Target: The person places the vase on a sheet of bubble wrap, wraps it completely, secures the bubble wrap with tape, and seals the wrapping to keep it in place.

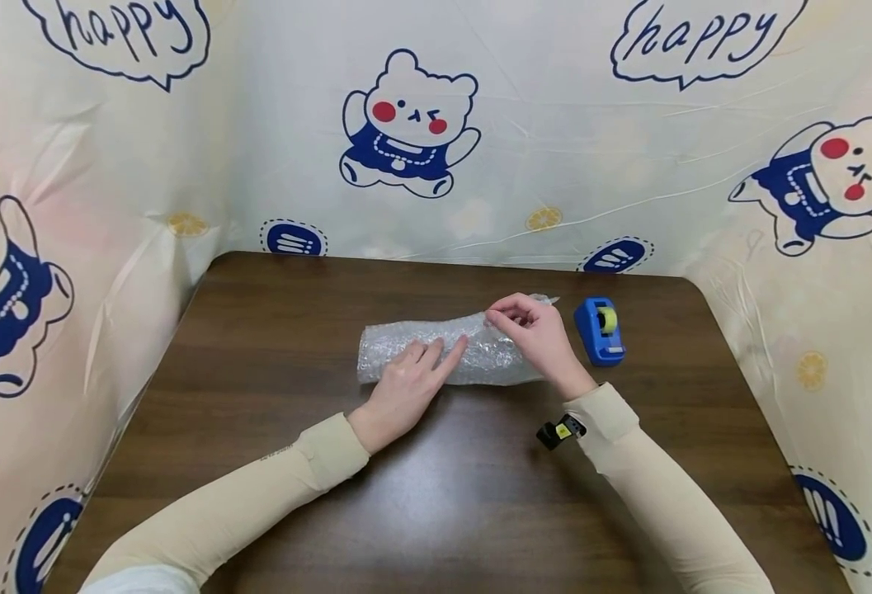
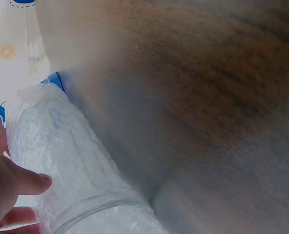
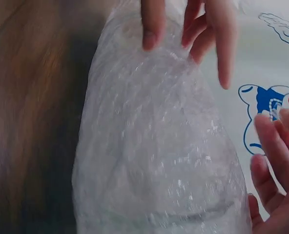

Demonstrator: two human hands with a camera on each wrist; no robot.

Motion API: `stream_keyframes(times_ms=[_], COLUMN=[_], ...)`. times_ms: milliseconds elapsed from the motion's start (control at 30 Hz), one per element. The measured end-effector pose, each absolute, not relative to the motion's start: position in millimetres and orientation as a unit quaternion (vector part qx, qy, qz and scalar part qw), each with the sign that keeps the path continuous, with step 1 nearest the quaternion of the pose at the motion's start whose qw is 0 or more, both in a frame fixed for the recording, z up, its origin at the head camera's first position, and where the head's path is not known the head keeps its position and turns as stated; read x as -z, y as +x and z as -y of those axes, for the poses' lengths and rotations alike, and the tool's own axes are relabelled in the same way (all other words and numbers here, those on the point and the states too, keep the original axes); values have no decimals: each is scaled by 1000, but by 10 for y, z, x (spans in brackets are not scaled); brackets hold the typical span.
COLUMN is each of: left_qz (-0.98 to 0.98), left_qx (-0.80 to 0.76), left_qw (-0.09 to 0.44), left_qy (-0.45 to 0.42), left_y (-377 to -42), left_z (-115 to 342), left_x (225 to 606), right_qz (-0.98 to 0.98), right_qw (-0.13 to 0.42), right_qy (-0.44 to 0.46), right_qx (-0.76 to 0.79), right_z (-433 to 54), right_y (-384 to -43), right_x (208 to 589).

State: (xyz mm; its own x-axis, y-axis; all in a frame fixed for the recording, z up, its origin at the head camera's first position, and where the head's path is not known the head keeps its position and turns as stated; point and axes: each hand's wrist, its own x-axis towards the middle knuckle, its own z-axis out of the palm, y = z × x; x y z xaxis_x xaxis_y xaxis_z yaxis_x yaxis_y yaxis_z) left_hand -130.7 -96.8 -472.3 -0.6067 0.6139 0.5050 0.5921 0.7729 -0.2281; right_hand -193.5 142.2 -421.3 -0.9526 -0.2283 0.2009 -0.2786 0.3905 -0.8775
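Note:
A roll-shaped bundle of clear bubble wrap [image 1: 406, 334] lies crosswise on the table; what is inside cannot be made out. My left hand [image 1: 409, 384] rests on its near side with the index finger stretched out, and the left thumb [image 2: 34, 181] touches the wrap. At the bundle's right part, my right hand [image 1: 543, 338] has thumb and index finger together at the far edge. Between those fingertips the right wrist view shows a small clear piece [image 3: 275, 111], which looks like tape. A blue tape dispenser [image 1: 600, 332] with a yellowish roll stands right of the bundle.
The brown wooden table [image 1: 272, 289] carries the bundle and dispenser. A printed cloth [image 1: 525, 165] with cartoon bears hangs around its back and sides. A small black camera [image 1: 560, 431] sits at the right wrist.

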Motion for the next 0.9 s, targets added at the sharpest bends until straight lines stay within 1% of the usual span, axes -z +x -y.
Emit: stream_keyframes(times_ms=[167, 233, 433, 500, 567, 700, 900], left_qz=[895, 894, 895, 895, 894, 890, 890], left_qx=[-10, -7, -8, -7, -5, -2, -2], left_qw=[294, 296, 293, 294, 299, 312, 313], left_qy=[-336, -335, -336, -336, -335, -333, -332], left_y=[-1305, -1306, -1313, -1316, -1318, -1321, -1309], left_z=[973, 971, 972, 973, 971, 962, 959], left_x=[4718, 4716, 4723, 4724, 4722, 4730, 4755], right_qz=[828, 830, 846, 849, 851, 859, 849], right_qw=[30, 23, -48, -61, -61, -38, -49], right_qy=[145, 137, 116, 121, 127, 120, 115], right_qx=[-541, -541, -519, -511, -506, -497, -513], right_z=[-1440, -1443, -1435, -1434, -1431, -1426, -1416], right_y=[-1935, -1936, -1947, -1953, -1957, -1955, -1944], right_x=[4209, 4198, 4132, 4115, 4108, 4106, 4144])
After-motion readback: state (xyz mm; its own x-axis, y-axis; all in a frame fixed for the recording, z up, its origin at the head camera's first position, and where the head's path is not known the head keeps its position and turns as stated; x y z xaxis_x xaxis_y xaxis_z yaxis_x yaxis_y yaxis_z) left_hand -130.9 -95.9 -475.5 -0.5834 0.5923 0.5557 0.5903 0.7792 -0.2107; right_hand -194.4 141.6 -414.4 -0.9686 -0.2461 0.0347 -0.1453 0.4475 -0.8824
